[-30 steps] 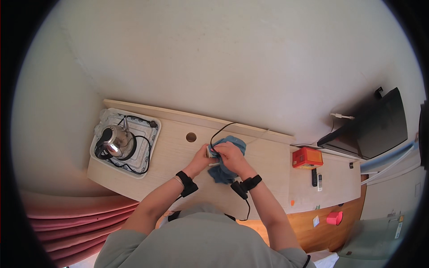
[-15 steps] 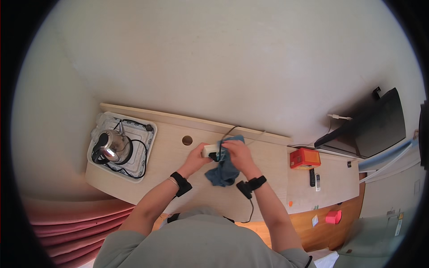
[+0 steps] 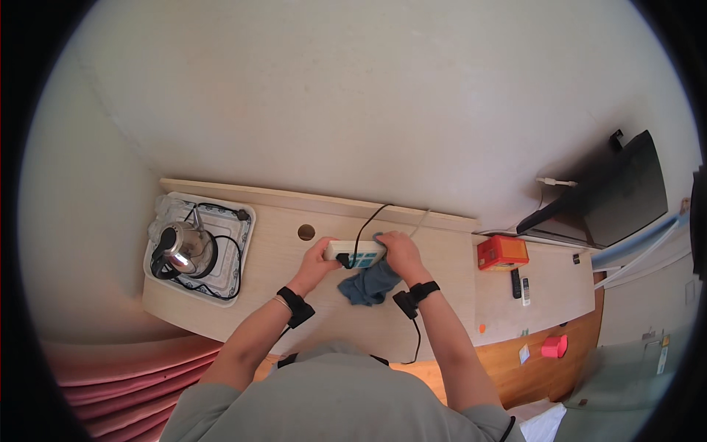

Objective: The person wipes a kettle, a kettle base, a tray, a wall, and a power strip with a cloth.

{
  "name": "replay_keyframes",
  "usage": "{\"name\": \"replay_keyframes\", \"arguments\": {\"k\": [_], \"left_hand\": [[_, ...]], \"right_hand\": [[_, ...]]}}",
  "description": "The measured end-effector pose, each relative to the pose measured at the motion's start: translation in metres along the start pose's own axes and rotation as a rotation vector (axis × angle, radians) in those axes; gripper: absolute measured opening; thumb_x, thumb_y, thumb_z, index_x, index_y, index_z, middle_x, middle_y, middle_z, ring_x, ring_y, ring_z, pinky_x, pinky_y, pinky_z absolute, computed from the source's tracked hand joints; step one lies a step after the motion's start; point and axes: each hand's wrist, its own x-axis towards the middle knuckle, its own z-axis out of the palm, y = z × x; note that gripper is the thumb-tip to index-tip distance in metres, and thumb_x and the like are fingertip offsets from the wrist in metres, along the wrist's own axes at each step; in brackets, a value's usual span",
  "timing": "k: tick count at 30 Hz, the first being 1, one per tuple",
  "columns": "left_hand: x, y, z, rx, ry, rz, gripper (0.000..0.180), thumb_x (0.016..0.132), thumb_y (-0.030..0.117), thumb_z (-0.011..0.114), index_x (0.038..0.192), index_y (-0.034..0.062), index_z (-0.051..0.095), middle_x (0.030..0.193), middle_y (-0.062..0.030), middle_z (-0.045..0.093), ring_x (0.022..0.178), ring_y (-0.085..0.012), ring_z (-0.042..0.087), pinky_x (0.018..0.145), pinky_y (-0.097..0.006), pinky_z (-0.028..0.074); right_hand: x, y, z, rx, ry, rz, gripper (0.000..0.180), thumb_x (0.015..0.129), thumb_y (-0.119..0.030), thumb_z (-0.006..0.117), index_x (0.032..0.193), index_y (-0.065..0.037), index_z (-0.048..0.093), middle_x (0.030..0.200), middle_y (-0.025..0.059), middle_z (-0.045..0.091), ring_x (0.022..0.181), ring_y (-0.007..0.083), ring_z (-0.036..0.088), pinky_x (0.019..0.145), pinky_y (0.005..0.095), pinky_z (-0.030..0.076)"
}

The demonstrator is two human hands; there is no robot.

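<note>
A white power strip [image 3: 366, 258] with blue socket faces is held level above the desk between my two hands. My left hand [image 3: 315, 267] grips its left end, fingers closed round it. At the opposite end my right hand [image 3: 402, 258] is closed on the strip, with a blue cloth [image 3: 370, 284] bunched against its palm side and hanging down to the desk. A black plug [image 3: 343, 259] sits in the strip's left socket, and its black cord [image 3: 360, 233] runs up and over the desk's back ledge.
On the left stands a white tray [image 3: 230, 291] with a steel kettle [image 3: 185, 247] and its coiled cord. To the right are a red box [image 3: 502, 253], two remotes [image 3: 516, 284] and a television [image 3: 618, 195]. A round cable hole [image 3: 306, 233] pierces the desk behind my left hand.
The cloth has slid off the strip's top toward its right end and below, baring the blue sockets. My right hand has shifted slightly right and now grips that end.
</note>
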Motion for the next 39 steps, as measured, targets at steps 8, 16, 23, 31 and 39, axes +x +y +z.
{"name": "replay_keyframes", "arguments": {"k": [8, 16, 23, 31, 39], "left_hand": [[-0.003, 0.004, -0.002, -0.383, 0.038, -0.139, 0.047, 0.080, -0.008, 0.063, 0.123, 0.0057, 0.050, 0.111, -0.0070, 0.063, 0.104, -0.0203, 0.063, 0.085, -0.039, 0.055], [-0.003, -0.003, -0.016, -0.671, 0.158, -0.327, 0.034, 0.089, 0.007, 0.065, 0.119, 0.0132, 0.052, 0.118, -0.0053, 0.061, 0.108, -0.0253, 0.063, 0.083, -0.047, 0.056], [0.007, -0.021, -0.035, -0.814, 0.214, -0.456, 0.025, 0.090, 0.013, 0.066, 0.114, 0.0173, 0.058, 0.118, -0.0022, 0.063, 0.107, -0.0224, 0.064, 0.077, -0.042, 0.057], [0.003, -0.007, -0.023, -0.665, 0.059, -0.383, 0.044, 0.090, 0.015, 0.065, 0.133, 0.0207, 0.055, 0.120, -0.0013, 0.064, 0.103, -0.0207, 0.065, 0.068, -0.035, 0.056], [-0.005, -0.008, -0.020, -0.686, 0.083, -0.358, 0.047, 0.090, 0.015, 0.065, 0.134, 0.0218, 0.054, 0.119, -0.0010, 0.064, 0.103, -0.0196, 0.066, 0.062, -0.033, 0.054]], "right_hand": [[-0.008, -0.022, 0.005, 0.425, 0.240, 0.265, 0.028, 0.091, -0.003, 0.055, 0.116, -0.005, 0.066, 0.112, 0.0180, 0.067, 0.105, 0.0376, 0.062, 0.092, 0.0399, 0.050], [-0.066, -0.031, 0.021, 0.382, 0.410, 0.070, 0.031, 0.090, 0.001, 0.056, 0.119, -0.005, 0.065, 0.114, 0.0158, 0.067, 0.108, 0.0348, 0.063, 0.093, 0.0375, 0.050], [-0.058, -0.026, -0.001, 0.846, 0.449, 0.348, 0.030, 0.091, 0.000, 0.055, 0.120, -0.003, 0.063, 0.115, 0.0153, 0.068, 0.104, 0.0263, 0.066, 0.089, 0.0326, 0.050], [-0.019, -0.057, -0.009, 0.344, 0.394, 0.029, 0.027, 0.092, -0.001, 0.055, 0.117, -0.003, 0.065, 0.114, 0.0117, 0.068, 0.106, 0.0245, 0.064, 0.092, 0.0314, 0.048], [-0.046, -0.017, 0.006, 0.868, 0.352, 0.080, 0.023, 0.092, -0.001, 0.055, 0.111, -0.003, 0.067, 0.110, 0.0118, 0.070, 0.101, 0.0272, 0.066, 0.087, 0.0325, 0.050]]}}
